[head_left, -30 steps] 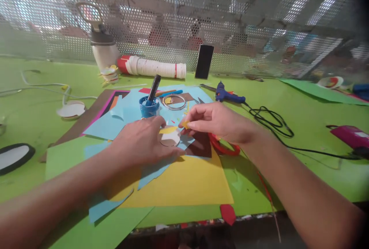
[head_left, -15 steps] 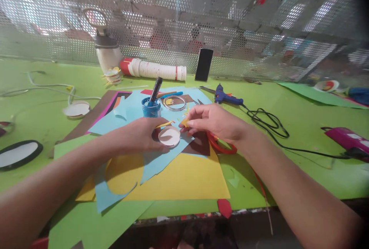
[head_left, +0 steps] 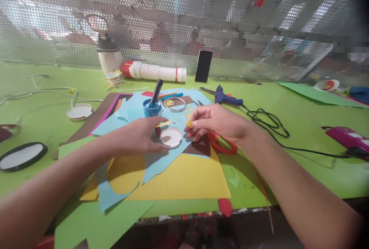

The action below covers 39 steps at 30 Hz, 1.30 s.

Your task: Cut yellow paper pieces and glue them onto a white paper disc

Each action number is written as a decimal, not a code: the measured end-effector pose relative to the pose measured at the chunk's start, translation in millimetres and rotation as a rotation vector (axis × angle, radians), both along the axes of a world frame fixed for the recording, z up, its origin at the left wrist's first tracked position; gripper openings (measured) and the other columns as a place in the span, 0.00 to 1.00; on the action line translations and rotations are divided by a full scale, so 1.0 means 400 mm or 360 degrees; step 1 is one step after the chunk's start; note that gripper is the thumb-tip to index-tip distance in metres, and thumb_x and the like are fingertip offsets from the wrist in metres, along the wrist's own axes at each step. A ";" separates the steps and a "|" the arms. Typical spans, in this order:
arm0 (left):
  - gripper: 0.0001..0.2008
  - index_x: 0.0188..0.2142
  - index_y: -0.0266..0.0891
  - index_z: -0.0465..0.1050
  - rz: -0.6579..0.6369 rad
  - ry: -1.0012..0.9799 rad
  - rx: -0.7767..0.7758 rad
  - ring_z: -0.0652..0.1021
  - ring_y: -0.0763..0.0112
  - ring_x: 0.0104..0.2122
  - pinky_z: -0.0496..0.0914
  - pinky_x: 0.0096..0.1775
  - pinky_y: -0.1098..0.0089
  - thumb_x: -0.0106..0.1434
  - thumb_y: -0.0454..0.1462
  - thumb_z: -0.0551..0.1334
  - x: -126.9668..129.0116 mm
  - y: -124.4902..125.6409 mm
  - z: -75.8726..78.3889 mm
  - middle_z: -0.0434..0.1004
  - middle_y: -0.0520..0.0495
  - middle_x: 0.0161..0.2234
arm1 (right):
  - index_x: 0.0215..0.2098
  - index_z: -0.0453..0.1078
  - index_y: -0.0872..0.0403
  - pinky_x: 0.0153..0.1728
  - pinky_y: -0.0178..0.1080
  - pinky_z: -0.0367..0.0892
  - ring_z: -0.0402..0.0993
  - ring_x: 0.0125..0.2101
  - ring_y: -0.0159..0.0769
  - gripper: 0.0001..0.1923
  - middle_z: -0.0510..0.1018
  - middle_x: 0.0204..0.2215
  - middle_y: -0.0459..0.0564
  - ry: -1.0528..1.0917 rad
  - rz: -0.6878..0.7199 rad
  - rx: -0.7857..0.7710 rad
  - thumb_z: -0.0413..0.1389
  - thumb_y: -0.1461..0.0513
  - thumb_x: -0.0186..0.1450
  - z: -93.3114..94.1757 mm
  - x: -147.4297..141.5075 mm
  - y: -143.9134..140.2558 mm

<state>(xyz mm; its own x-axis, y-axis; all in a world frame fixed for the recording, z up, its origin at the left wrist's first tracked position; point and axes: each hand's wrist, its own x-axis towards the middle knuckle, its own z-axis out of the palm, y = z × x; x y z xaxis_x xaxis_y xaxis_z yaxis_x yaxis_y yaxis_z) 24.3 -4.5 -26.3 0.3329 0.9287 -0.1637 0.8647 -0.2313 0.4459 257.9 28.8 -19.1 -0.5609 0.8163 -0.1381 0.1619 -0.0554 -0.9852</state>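
My left hand curves around the left side of a shallow white round lid. Its thumb and fingers are apart, and a gap shows between palm and lid. A thin yellow strip lies by the index fingertip; whether they touch I cannot tell. My right hand, just right of the lid, pinches a small yellow paper piece between thumb and fingers. Below its wrist sits a red ring-shaped roll. A blue jar with a black marker stands behind the lid.
Yellow paper and light blue sheets cover the middle of the green table. A blue glue gun with a black cord lies at right. Farther back are a phone, a white tube and a large bottle.
My left fingers have loosened and spread away from the white lid. My right hand has shifted slightly right, still pinching the yellow piece. The view has moved a little.
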 end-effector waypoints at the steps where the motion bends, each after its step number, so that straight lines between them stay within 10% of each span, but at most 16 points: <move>1: 0.42 0.60 0.41 0.64 0.0001 0.0008 0.0016 0.77 0.54 0.39 0.67 0.37 0.65 0.48 0.52 0.69 0.001 -0.001 -0.001 0.77 0.42 0.44 | 0.28 0.70 0.57 0.27 0.37 0.77 0.81 0.28 0.37 0.07 0.81 0.27 0.51 0.0004 -0.0011 0.0005 0.65 0.66 0.56 0.001 0.001 0.001; 10: 0.20 0.40 0.42 0.71 -0.0142 0.0104 0.0239 0.75 0.57 0.35 0.66 0.36 0.63 0.56 0.53 0.62 0.020 -0.009 -0.029 0.74 0.43 0.39 | 0.26 0.72 0.56 0.26 0.35 0.73 0.77 0.26 0.32 0.04 0.80 0.25 0.48 0.0060 -0.0186 0.0087 0.63 0.68 0.56 -0.007 -0.009 0.004; 20: 0.29 0.53 0.41 0.70 -0.0201 -0.0087 0.0111 0.75 0.53 0.43 0.67 0.43 0.61 0.53 0.48 0.65 0.018 -0.009 -0.019 0.73 0.41 0.47 | 0.24 0.74 0.57 0.17 0.30 0.63 0.66 0.16 0.25 0.04 0.72 0.15 0.40 -0.0056 -0.0363 0.0032 0.61 0.69 0.56 -0.025 -0.072 -0.047; 39: 0.17 0.42 0.40 0.73 0.0250 -0.0625 -0.0173 0.67 0.71 0.26 0.58 0.27 0.70 0.51 0.39 0.65 -0.021 0.000 0.015 0.68 0.53 0.28 | 0.25 0.74 0.56 0.18 0.31 0.59 0.62 0.18 0.26 0.03 0.70 0.17 0.42 -0.0127 -0.0433 0.0027 0.62 0.66 0.56 -0.042 -0.063 -0.032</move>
